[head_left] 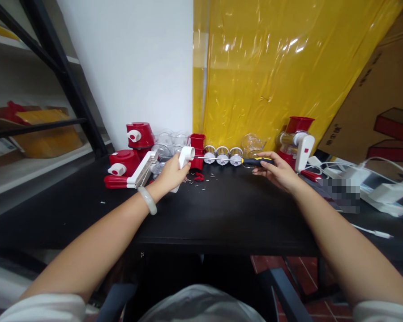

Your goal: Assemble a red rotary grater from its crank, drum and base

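In the head view my left hand [173,173] is closed on a white plastic part [186,155] with a round opening facing right. My right hand [277,170] grips the black and yellow handle of a screwdriver [256,161]. Its long shaft points left, and the tip reaches the opening of the white part; whether it touches a screw cannot be seen. Small screws [207,180] and a little red piece [199,177] lie on the black table [228,210] between my hands. Three round white and metal drums [222,154] stand in a row behind the shaft.
Red housings [123,162] and white handles [143,170] sit at the left. Clear cups [164,137] and red hoppers [197,142] stand at the back. An assembled red and white unit [302,143], cables and white adapters [385,193] are at the right.
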The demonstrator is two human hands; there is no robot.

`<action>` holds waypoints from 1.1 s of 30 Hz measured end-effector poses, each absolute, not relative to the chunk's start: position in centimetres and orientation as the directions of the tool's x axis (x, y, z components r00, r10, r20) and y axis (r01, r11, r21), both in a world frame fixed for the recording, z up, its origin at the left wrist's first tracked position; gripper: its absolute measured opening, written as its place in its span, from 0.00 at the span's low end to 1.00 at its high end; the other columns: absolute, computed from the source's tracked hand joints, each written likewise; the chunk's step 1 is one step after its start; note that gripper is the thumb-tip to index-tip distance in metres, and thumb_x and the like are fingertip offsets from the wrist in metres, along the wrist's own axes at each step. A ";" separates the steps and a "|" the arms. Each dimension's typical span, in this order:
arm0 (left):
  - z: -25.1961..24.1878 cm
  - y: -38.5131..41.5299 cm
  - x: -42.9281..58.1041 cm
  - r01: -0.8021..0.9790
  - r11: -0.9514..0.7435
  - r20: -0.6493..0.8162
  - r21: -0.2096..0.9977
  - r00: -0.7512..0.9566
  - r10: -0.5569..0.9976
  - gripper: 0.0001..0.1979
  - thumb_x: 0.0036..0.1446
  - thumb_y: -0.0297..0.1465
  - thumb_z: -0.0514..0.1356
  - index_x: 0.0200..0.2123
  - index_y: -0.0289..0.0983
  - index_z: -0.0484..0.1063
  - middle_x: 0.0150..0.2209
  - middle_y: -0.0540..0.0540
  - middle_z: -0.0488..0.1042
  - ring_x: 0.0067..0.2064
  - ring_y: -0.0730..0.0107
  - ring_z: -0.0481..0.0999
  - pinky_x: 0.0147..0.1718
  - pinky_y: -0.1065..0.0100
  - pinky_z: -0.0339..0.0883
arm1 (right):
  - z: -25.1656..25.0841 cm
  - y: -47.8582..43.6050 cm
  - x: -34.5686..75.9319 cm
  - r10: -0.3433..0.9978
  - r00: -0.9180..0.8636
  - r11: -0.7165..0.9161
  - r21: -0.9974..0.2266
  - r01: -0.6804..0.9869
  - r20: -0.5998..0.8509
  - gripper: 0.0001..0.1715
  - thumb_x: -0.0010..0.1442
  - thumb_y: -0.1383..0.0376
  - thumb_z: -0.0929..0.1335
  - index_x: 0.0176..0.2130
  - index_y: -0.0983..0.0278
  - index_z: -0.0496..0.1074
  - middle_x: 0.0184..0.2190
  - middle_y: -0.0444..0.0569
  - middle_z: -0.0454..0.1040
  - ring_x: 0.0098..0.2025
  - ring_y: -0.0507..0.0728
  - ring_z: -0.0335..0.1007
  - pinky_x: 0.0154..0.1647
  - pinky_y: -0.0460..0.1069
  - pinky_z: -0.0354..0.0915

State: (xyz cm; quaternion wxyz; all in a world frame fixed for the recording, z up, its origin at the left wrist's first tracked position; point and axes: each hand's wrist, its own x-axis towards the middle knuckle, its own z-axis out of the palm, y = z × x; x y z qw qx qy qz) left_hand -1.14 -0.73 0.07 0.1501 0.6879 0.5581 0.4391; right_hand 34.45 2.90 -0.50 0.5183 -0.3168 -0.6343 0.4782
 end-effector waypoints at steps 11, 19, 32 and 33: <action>0.4 -0.9 -1.0 0.636 -0.319 0.429 0.703 -0.021 0.903 0.08 0.60 0.30 0.57 0.43 0.37 0.64 0.23 0.51 0.72 0.21 0.67 0.75 0.23 0.67 0.67 | -0.6 3.3 34.7 0.906 -0.224 0.371 -0.929 0.013 0.359 0.23 0.54 0.48 0.73 0.44 0.56 0.70 0.30 0.45 0.76 0.32 0.56 0.75 0.37 0.55 0.73; 0.2 -0.9 -1.0 0.624 -0.330 0.427 0.709 -0.007 0.904 0.10 0.60 0.30 0.57 0.44 0.37 0.64 0.26 0.49 0.73 0.21 0.66 0.75 0.23 0.66 0.67 | -0.3 3.0 34.5 0.913 -0.216 0.357 -0.934 0.014 0.345 0.22 0.55 0.45 0.70 0.42 0.55 0.69 0.30 0.45 0.75 0.32 0.59 0.75 0.37 0.57 0.73; 0.4 -1.0 -1.0 0.622 -0.328 0.419 0.711 0.000 0.908 0.11 0.60 0.31 0.56 0.46 0.36 0.65 0.25 0.49 0.73 0.21 0.66 0.75 0.24 0.65 0.68 | -0.3 2.9 34.7 0.911 -0.251 0.326 -0.944 -0.051 0.328 0.28 0.49 0.62 0.73 0.50 0.53 0.64 0.30 0.40 0.73 0.30 0.55 0.73 0.40 0.57 0.72; 0.3 -1.0 -1.0 0.623 -0.332 0.423 0.708 0.002 0.906 0.11 0.60 0.31 0.56 0.46 0.37 0.64 0.25 0.50 0.73 0.21 0.66 0.75 0.23 0.65 0.68 | -0.3 2.9 34.7 0.910 -0.251 0.328 -0.943 -0.050 0.330 0.28 0.50 0.62 0.73 0.50 0.53 0.64 0.30 0.40 0.72 0.30 0.55 0.73 0.40 0.57 0.72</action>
